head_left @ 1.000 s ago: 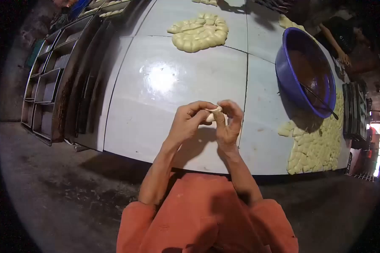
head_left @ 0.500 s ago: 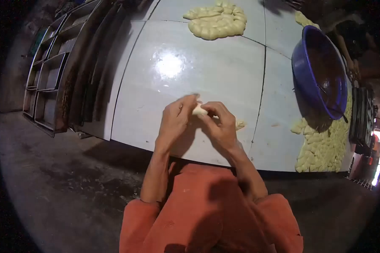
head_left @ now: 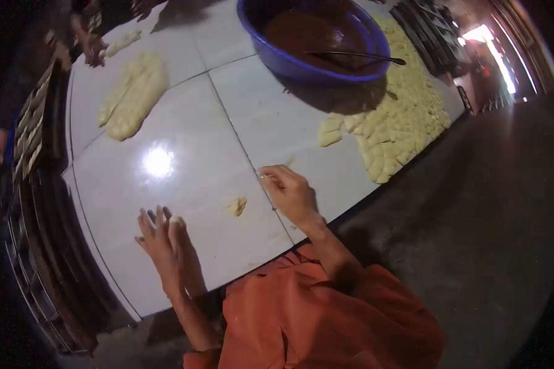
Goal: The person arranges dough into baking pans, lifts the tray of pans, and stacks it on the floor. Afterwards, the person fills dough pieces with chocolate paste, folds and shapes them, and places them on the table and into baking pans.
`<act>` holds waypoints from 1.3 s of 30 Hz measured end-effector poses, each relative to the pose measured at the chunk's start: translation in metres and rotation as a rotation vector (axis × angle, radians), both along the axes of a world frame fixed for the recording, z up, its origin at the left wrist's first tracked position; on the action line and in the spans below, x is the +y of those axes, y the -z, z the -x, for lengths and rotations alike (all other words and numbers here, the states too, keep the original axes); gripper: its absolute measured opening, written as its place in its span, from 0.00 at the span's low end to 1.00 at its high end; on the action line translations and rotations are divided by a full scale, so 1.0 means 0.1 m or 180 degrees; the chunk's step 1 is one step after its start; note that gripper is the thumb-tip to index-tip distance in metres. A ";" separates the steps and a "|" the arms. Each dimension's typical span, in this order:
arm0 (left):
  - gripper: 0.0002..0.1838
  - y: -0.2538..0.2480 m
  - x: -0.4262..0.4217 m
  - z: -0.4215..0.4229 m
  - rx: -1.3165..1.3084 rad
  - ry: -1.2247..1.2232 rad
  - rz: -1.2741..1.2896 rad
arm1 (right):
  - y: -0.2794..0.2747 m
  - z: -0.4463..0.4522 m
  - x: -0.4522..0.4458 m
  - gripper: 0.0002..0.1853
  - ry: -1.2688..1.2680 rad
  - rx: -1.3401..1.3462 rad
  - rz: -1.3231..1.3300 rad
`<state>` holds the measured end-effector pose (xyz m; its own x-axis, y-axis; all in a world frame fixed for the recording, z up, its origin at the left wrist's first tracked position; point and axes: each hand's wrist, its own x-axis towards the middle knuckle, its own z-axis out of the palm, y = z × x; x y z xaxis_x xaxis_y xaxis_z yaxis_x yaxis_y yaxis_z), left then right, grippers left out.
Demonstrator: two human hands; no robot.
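Hands: parted over the counter (head_left: 206, 141), after meeting around a pale piece of dough half a second earlier; the view has swung, too.
Left hand (head_left: 160, 243): fingers spread and loosely bent above the surface (a pale spot shows at the thumb, too small to name).
Right hand (head_left: 292, 197): fingers curled near a dark seam; whether they pinch anything, cannot tell.
Grip: dough this soft, by its look, calls for light fingertips and even pressure; a hard squeeze could tear or flatten it.
Lump (head_left: 237, 206): on the counter between the hands, touching neither; small, cream-yellow, uneven, its surface creased.
Dough pieces (head_left: 406, 126): pale yellow, packed edge to edge beside the purple bowl (head_left: 292, 66).
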<state>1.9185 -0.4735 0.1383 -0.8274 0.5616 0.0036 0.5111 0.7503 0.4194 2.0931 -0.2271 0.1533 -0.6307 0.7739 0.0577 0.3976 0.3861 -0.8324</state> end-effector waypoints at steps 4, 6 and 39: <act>0.20 -0.16 0.54 -0.01 0.0434 0.0165 -0.0852 | 0.25 -0.82 0.83 0.11 0.1488 -0.0417 -0.0371; 0.17 -0.39 1.20 -0.15 0.0062 0.0648 -0.1235 | 0.22 -1.01 1.07 0.17 0.1639 -0.0900 -0.0340; 0.25 0.19 4.48 -1.22 -0.2162 0.1470 0.0038 | 0.54 -0.98 1.79 0.09 0.1664 0.0857 0.0773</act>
